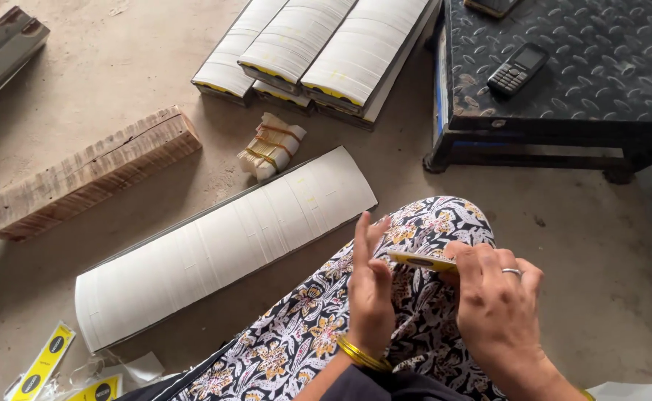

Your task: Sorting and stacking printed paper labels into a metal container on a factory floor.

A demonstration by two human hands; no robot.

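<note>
Concrete floor (578, 223) (dusty); both hands, left hand (370, 286), right hand (493, 297), pinch yellow card stack (422, 261)

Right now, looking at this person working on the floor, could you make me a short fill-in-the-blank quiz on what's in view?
1. The right hand wears a ____ on one finger.
2. Both hands hold a small stack of labels that are yellow and ____.
3. The left hand has gold ____ at its wrist.
4. The mobile phone lies on a dark ____ platform.

Missing words: ring; black; bangles; metal
</note>
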